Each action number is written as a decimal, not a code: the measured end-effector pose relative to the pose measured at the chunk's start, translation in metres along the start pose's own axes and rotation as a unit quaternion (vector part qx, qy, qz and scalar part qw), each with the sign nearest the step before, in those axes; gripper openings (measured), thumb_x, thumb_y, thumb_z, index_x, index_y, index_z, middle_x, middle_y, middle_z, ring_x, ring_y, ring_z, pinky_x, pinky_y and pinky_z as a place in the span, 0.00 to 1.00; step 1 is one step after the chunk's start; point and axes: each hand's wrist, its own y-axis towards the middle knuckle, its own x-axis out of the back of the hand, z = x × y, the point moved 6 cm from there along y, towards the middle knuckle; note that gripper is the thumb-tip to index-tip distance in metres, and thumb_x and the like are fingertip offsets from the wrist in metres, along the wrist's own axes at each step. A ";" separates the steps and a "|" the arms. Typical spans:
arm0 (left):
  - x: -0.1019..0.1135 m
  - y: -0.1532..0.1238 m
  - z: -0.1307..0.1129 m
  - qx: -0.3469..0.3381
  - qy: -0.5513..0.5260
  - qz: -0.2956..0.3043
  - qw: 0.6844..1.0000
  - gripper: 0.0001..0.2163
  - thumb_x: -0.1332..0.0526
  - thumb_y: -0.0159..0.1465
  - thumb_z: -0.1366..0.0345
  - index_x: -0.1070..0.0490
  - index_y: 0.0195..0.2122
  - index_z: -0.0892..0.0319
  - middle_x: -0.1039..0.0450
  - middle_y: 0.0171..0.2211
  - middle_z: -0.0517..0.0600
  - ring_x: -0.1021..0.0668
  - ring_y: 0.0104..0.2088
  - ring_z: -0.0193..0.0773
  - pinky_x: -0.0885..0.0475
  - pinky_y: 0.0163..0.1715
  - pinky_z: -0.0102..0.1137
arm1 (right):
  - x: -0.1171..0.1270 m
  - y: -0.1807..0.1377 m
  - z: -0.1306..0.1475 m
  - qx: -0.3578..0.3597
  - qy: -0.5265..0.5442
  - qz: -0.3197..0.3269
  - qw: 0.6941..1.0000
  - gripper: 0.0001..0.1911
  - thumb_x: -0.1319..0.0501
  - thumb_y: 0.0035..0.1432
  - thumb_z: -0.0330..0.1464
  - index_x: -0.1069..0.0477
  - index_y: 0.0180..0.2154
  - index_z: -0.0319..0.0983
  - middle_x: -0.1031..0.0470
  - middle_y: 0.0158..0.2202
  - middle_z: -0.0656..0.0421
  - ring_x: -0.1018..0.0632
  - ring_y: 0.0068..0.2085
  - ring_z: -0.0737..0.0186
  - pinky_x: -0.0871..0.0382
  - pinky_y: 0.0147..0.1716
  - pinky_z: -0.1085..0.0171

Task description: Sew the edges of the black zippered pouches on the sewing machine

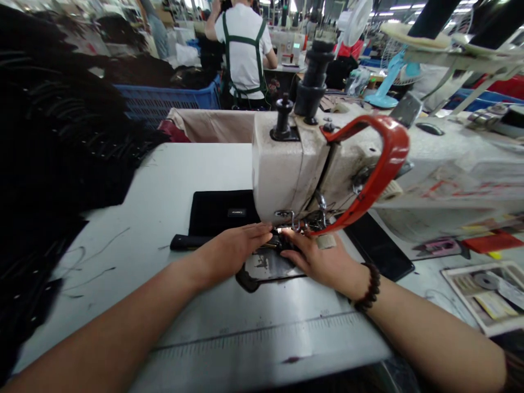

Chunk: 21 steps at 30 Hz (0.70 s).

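Observation:
A black fabric piece (223,204) with a small label lies on the sewing machine bed, partly hidden behind the machine head. Along its near edge runs a folded black strip (186,242), and a bit of zipper shows near the needle. My left hand (237,248) rests on this strip, its fingers stretched out flat towards the needle. Just right of the presser foot, my right hand (317,256) has thumb and fingers closed about the black work. The white sewing machine head (282,169) stands over both hands; the needle point itself is hard to make out.
A red curved guard (393,147) arches beside the needle area. Dark garments (61,136) are heaped at left. On the right are a black phone-like slab (380,248), pink-handled snippers (438,248) and a small tray (487,327). A person (245,49) works behind.

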 end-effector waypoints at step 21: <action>0.000 -0.002 -0.018 -0.042 0.161 0.007 0.986 0.17 0.48 0.59 0.78 0.35 0.51 0.69 0.36 0.54 0.57 0.36 0.56 0.38 0.40 0.56 0.29 | 0.011 -0.003 0.001 0.063 0.040 0.013 0.997 0.15 0.49 0.62 0.36 0.28 0.38 0.34 0.27 0.28 0.53 0.29 0.29 0.62 0.38 0.30 0.63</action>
